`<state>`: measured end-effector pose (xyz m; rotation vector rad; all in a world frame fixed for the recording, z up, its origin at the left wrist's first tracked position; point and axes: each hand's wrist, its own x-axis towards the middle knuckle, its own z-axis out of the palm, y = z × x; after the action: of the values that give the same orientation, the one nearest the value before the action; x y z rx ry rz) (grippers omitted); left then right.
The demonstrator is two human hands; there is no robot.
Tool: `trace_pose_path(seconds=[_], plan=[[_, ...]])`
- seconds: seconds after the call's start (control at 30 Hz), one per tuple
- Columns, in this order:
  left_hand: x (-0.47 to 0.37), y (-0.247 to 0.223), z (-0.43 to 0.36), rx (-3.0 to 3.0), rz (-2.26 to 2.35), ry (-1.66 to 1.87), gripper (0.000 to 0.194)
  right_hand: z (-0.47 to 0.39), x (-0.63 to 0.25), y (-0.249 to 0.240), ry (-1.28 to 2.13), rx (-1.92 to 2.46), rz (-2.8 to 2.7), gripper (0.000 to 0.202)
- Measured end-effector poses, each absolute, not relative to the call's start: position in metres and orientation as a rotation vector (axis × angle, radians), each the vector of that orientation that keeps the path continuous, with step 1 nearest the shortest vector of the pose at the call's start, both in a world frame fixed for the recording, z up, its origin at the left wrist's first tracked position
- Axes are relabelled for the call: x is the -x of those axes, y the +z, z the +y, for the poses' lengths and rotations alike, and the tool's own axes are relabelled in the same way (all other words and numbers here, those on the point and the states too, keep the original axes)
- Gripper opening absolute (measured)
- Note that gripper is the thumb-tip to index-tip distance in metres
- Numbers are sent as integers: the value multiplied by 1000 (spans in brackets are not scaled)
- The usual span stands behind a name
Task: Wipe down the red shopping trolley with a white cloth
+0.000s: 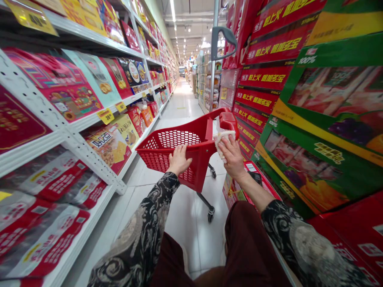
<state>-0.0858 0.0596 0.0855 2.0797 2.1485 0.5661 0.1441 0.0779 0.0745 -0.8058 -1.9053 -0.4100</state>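
Note:
A red plastic shopping cart with a perforated basket stands on the floor in front of my knees. My left hand rests at the basket's near rim, fingers bent over the edge and thumb apart, holding the cart. In my right hand is a crumpled white cloth, pressed against the cart's red end by the handle. Part of the cloth is hidden under my fingers. Below my right wrist, a red box with a dark object on top stands partly covered by my forearm.
White shelves with packaged foods line the left side. Stacked red drink cartons and green juice boxes rise close on my right. A metal pole with a grey handle stands behind the cart. The tiled aisle stretches ahead.

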Motion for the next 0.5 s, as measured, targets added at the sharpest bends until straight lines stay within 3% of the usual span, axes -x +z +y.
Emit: trace_pose_path(seconds=[0.27, 0.5], plan=[[75, 83, 57, -2054, 2092, 565, 77, 83, -141, 80, -458, 926, -1879, 42], [80, 81, 58, -2059, 2024, 565, 80, 64, -117, 2, -408, 819, -2245, 39]])
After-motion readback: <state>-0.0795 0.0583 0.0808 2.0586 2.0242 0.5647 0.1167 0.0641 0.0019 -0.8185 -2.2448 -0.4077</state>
